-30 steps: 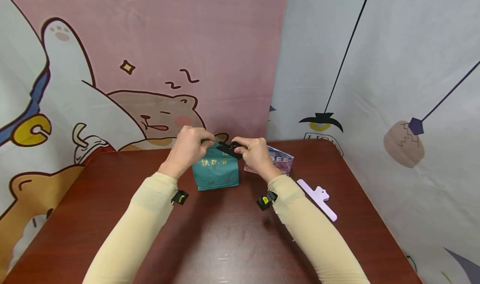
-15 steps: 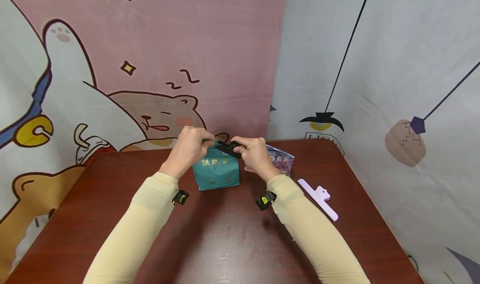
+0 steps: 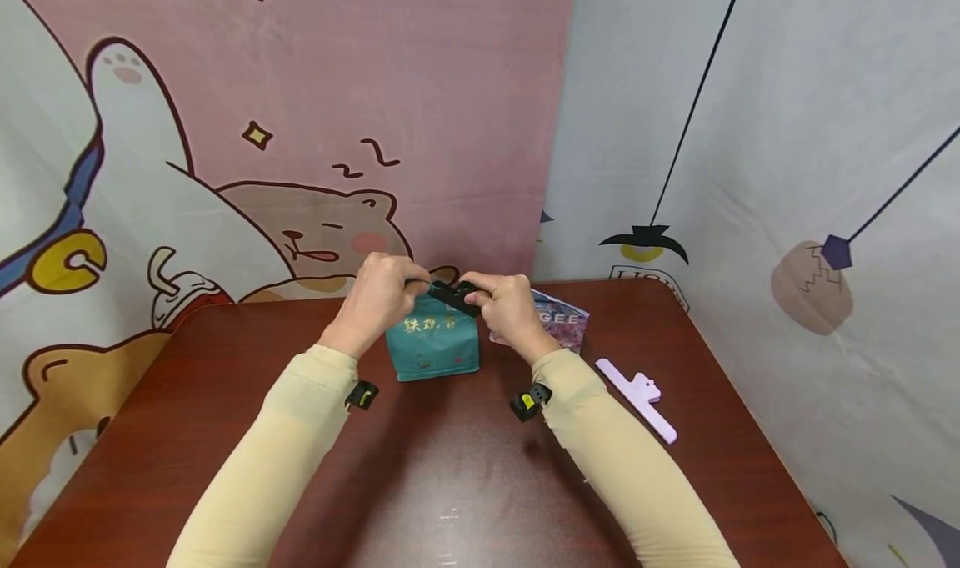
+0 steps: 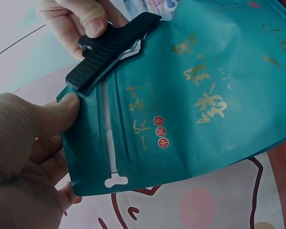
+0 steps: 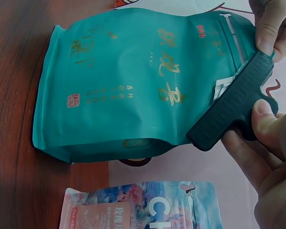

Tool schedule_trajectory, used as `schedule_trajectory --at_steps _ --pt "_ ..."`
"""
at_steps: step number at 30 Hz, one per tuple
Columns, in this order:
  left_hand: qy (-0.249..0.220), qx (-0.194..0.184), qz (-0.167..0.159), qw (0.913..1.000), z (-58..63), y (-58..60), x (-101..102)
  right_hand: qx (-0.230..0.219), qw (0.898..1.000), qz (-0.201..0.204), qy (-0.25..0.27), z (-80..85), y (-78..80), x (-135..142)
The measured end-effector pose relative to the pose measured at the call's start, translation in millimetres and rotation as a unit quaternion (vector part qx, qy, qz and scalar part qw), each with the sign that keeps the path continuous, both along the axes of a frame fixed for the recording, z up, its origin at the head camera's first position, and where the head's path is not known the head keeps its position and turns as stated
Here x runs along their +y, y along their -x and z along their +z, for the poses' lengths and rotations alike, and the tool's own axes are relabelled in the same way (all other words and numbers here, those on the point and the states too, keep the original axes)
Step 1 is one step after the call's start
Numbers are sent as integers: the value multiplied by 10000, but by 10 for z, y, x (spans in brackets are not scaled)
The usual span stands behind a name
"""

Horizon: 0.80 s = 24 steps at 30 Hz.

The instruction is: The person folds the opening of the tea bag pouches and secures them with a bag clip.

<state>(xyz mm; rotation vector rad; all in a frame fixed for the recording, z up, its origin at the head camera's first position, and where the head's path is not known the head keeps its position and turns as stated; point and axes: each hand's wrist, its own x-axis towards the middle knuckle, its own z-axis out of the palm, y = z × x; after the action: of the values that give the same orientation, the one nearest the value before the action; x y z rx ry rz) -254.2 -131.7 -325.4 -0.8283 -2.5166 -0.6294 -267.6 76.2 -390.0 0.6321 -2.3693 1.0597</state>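
Note:
A teal tea bag (image 3: 433,353) with gold lettering stands upright toward the back of the table. My left hand (image 3: 381,297) pinches its top edge near the left corner, thumb on the front face in the left wrist view. My right hand (image 3: 513,311) grips a black bag clip (image 5: 231,102) by its handle, thumb on one side and fingers on the other. The clip lies slantwise across the right part of the bag's top. In the left wrist view a crumpled whitish piece (image 4: 131,50) sticks out beside the clip's bar.
Behind my right hand stands a colourful pink and blue pouch (image 3: 562,322). A lilac bag clip (image 3: 637,397) lies on the brown table (image 3: 465,468) to the right. A printed cloth (image 3: 465,118) hangs behind the table.
Both hands stay almost still on the bag and the black clip. The camera view shifts very slightly.

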Motion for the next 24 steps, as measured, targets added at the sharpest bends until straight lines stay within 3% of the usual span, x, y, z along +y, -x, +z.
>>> schedule_trajectory --at_steps 11,24 --pt "-8 -60 159 9999 19 -19 -7 76 9999 42 62 22 -19 -20" --pt "-31 -98 112 9999 16 -30 -4 -230 9995 93 184 46 -20 -20"
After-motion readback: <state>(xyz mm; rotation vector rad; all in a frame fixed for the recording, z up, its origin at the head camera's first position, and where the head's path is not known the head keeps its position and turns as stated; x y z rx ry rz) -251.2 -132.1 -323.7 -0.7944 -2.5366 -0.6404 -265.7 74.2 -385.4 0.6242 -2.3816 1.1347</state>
